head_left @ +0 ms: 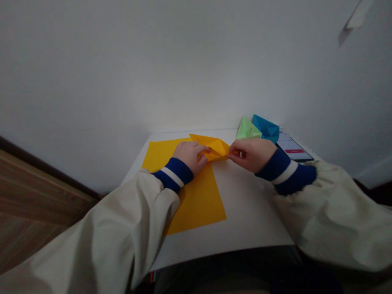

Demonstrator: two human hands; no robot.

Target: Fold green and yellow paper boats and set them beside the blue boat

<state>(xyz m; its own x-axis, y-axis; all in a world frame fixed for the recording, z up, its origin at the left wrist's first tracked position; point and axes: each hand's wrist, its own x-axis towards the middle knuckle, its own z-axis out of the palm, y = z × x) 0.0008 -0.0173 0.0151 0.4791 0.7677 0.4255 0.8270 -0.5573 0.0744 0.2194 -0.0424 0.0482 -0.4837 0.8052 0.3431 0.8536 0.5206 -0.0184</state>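
Observation:
A partly folded piece of orange-yellow paper [217, 145] is held between both hands over the white tabletop. My left hand [190, 156] grips its left side, thumb and fingers closed on the edge. At the right corner, my right hand [251, 154] pinches the same folded paper between thumb and fingertips. Beneath my left hand and wrist lies a flat sheet of yellow paper [203, 200]. My left forearm covers part of that sheet.
Past my right hand stand a light green folded paper [247, 129] and a blue folded paper [266, 128]. A phone [292, 146] with a lit screen lies beside them. The white table [245, 216] meets a plain wall [190, 65]. Wooden furniture [36, 196] is at the left.

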